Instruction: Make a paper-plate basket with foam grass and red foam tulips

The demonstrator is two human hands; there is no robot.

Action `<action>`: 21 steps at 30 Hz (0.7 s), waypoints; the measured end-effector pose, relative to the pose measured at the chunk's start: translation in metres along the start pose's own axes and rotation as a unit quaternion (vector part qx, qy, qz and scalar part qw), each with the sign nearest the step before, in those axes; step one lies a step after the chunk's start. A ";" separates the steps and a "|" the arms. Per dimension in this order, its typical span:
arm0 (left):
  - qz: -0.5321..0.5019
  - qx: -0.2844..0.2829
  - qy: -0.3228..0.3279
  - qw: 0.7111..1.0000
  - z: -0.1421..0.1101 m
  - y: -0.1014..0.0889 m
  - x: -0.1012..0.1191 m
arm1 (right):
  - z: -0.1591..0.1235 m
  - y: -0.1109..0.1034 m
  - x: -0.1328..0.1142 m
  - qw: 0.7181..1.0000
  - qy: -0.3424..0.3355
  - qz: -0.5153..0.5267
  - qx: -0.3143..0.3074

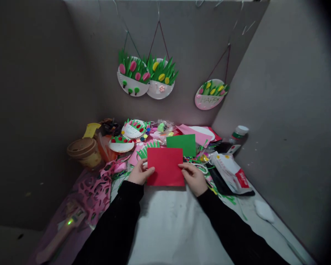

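Note:
A red sheet of paper [165,167] is held up in front of me by its two side edges. My left hand [139,172] pinches the left edge, thumb on the near face. On the other side my right hand [193,177] grips the right edge between thumb and fingers. Just behind the red sheet lies a green sheet of paper [186,144], partly covered by it. Green paper cut like grass [149,149] shows behind the left hand.
Flower-decorated paper plates [134,77] hang on the back wall. At left stand a lidded brown tub [85,152] and pink cut-out scraps [95,191]. A glue gun [66,228] with a lit green light lies nearby. To the right are a white packet [231,173] and a bottle [239,133].

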State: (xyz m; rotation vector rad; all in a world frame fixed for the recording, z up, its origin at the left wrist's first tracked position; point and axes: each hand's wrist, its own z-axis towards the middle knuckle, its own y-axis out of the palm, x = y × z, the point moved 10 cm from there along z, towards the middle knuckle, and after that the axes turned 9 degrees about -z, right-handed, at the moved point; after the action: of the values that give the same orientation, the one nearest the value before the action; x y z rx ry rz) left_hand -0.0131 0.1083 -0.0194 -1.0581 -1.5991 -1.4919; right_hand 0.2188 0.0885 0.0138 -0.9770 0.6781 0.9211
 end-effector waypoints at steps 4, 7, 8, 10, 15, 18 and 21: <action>-0.002 0.087 0.068 0.994 0.002 -0.026 0.024 | -0.001 -0.004 0.013 0.997 0.065 0.032 -0.009; -0.091 0.237 0.191 0.948 -0.006 -0.069 0.058 | 0.006 -0.033 0.020 0.994 0.076 -0.064 0.042; -0.139 0.255 0.200 0.936 -0.007 -0.077 0.060 | 0.010 -0.041 0.019 0.988 0.063 -0.132 0.045; -0.197 0.277 0.190 0.921 -0.006 -0.083 0.058 | 0.018 -0.046 0.018 0.958 0.034 -0.286 0.005; -0.208 0.271 0.140 0.929 -0.003 -0.072 0.048 | 0.022 -0.042 0.040 0.861 0.051 -0.491 -0.120; -0.219 0.277 0.130 0.926 -0.005 -0.070 0.047 | 0.020 -0.039 0.051 0.846 0.061 -0.505 -0.161; -0.229 0.282 0.111 0.925 -0.005 -0.069 0.043 | 0.019 -0.036 0.054 0.855 0.067 -0.481 -0.180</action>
State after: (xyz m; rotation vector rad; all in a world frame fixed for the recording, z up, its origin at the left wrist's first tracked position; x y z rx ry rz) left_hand -0.0939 0.1077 -0.0094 -0.1884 -2.0172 -1.2380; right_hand 0.2769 0.1151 -0.0083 -1.5156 0.0514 0.0713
